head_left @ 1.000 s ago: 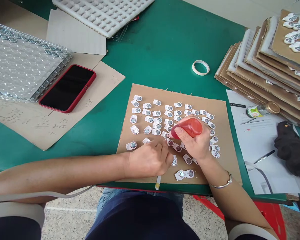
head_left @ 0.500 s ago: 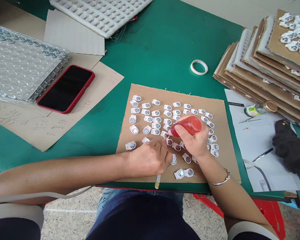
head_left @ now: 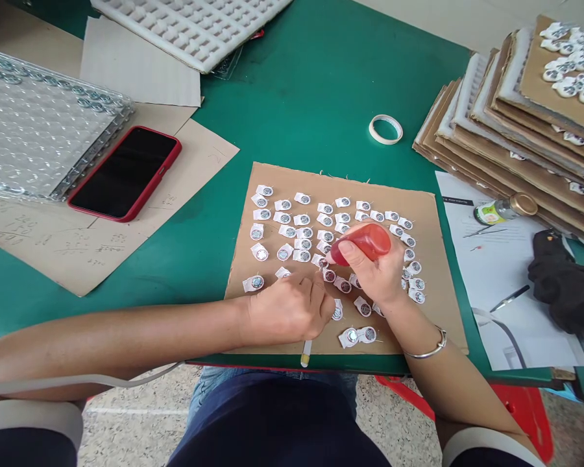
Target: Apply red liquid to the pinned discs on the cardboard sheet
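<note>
My right hand (head_left: 382,279) is closed round a red squeeze bottle (head_left: 363,245), tilted so that its nozzle points down and left at one of the small round discs on white paper tabs (head_left: 329,275). Some discs by the nozzle look dark red. Beside the nozzle my left hand (head_left: 294,308) is closed, palm down, fingertips close to the same disc; whatever it pinches is hidden. A white stick with a yellowish end (head_left: 306,353) sticks out below this hand; whether the hand holds it cannot be made out. Several rows of discs lie on the brown cardboard sheet (head_left: 448,311).
A red-cased phone (head_left: 126,172) and a clear plastic tray (head_left: 39,130) lie at left. White foam (head_left: 199,26) and a tape roll (head_left: 385,130) are farther back. At right are stacked cardboard sheets (head_left: 511,123), a small glass bottle (head_left: 503,209), a pen (head_left: 510,298) and black cloth (head_left: 562,279).
The whole view has shifted slightly to the left. Both hands and the red squeeze bottle keep nearly the same place over the cardboard.
</note>
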Tool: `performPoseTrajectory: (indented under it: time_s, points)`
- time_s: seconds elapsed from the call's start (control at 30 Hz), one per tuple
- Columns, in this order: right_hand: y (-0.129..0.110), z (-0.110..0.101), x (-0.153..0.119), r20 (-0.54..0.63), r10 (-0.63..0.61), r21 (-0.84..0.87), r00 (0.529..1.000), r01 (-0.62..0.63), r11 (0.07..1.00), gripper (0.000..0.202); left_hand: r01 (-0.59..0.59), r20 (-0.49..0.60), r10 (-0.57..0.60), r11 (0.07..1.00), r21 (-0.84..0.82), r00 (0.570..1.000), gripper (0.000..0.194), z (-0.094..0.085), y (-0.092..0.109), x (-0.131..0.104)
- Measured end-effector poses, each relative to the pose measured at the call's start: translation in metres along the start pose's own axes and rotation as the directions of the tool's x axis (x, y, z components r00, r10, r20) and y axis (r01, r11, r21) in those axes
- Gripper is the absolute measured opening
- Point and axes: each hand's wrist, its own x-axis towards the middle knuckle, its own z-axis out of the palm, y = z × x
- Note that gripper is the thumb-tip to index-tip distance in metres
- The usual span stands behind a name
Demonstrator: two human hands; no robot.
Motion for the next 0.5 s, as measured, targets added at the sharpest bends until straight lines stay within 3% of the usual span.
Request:
performPoseTrajectory:
  time_s: [0.23, 0.5]
  points:
    - [0.0020, 0.0005, 0.0010, -0.009, 0.023, 0.012, 1.000, -0.023, 1.000, 0.014, 0.015, 0.005, -0.015, 1.000, 0.008, 1.000, 0.010, -0.0003, 0.0000, 0.0008]
    - [0.0031, 0.0012, 0.0030, -0.059, -0.032, -0.032, 0.998, 0.030, 0.999, 0.012, 0.012, 0.012, -0.011, 1.000, -0.003, 1.000, 0.008, -0.0012, -0.0012, 0.0007]
